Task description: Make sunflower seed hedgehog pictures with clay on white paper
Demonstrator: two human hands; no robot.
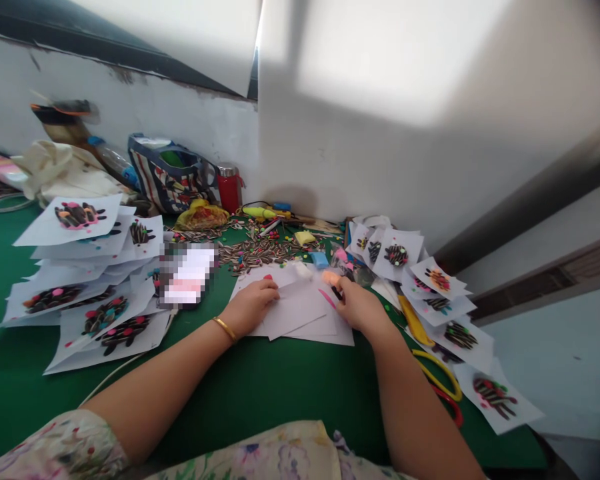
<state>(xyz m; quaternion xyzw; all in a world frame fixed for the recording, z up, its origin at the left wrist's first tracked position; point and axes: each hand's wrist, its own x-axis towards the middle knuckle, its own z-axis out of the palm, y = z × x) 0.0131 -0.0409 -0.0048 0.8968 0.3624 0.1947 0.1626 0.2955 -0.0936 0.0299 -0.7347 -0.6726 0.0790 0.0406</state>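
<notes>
My left hand, with a gold bangle at its wrist, lies on loose white paper sheets, fingers stretched out. Just beyond its fingers is a small red lump. Over the right side of the sheets, my right hand is closed, its fingertips on a small dark elongated piece; its exact kind is unclear. Beside those fingertips lie an orange lump, blurred, and a thin pink strip. A white lump and a blue block sit at the paper's far edge.
Sheets decorated with seeds and coloured dots are stacked at left and right. A phone with a cable, scattered striped seeds, yellow-handled scissors, a red flask and a striped bag surround the sheets.
</notes>
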